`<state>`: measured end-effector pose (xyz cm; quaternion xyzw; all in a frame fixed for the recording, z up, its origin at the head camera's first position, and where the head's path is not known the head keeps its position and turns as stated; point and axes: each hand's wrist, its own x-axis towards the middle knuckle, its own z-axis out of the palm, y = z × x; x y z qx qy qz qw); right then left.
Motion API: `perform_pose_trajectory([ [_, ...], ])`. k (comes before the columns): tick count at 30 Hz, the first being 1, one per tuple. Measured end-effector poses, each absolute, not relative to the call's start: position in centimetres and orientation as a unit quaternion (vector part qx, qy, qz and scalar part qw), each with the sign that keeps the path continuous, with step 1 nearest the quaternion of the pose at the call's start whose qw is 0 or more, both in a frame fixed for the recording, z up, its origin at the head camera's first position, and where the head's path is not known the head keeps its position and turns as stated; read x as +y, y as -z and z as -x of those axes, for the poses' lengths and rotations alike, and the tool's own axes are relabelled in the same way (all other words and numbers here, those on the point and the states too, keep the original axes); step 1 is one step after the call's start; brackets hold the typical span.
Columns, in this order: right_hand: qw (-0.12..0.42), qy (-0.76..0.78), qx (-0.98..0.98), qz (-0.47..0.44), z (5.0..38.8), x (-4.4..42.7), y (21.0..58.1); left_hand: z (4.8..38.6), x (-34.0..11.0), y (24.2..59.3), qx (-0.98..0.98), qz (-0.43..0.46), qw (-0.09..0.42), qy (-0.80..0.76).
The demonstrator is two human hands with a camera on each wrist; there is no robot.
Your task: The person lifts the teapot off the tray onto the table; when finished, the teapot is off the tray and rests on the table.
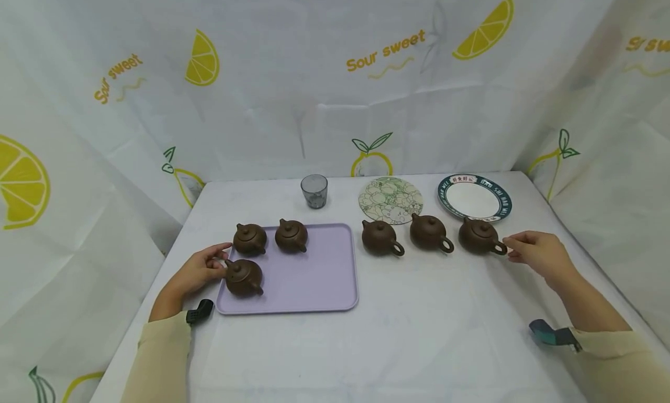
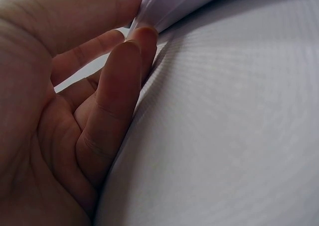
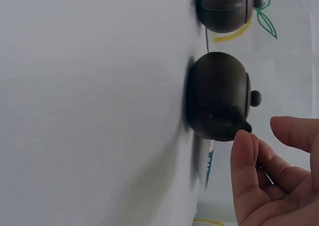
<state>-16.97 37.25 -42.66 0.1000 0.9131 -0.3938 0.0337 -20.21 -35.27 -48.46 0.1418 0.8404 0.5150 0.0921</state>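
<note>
At the left rim of the lilac tray (image 1: pixel 309 281), my left hand (image 1: pixel 201 269) pinches the edge between thumb and fingers. Three brown teapots stand on that tray; the front-left teapot (image 1: pixel 243 278) is nearest this hand. In the left wrist view, the tray's edge (image 2: pixel 174 6) meets my thumb and fingertips (image 2: pixel 143 35). My right hand (image 1: pixel 541 255) is at the handle of the rightmost teapot (image 1: pixel 478 235), which stands on the table. The right wrist view shows a fingertip (image 3: pixel 243 141) at this handle, while the thumb (image 3: pixel 294 131) is spread away from it.
Two more brown teapots, a left one (image 1: pixel 379 237) and a middle one (image 1: pixel 429 231), stand in the right-hand row. Behind are a grey glass (image 1: pixel 315 191), a round patterned mat (image 1: pixel 389 199) and a green-rimmed plate (image 1: pixel 501 202). Lemon-printed cloth (image 1: pixel 282 100) hangs along the back.
</note>
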Motion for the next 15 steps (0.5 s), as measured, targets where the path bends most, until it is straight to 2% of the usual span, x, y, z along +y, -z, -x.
perform_pose_trajectory([
  [6,0.013,0.395,0.914,-0.091,17.5,35.2,40.6,20.3,-35.2,48.4,0.842,-0.144,0.094,-0.512],
  [15,0.031,0.476,0.879,-0.015,19.8,25.4,37.8,20.3,-35.2,48.4,0.843,-0.139,0.095,-0.510],
])
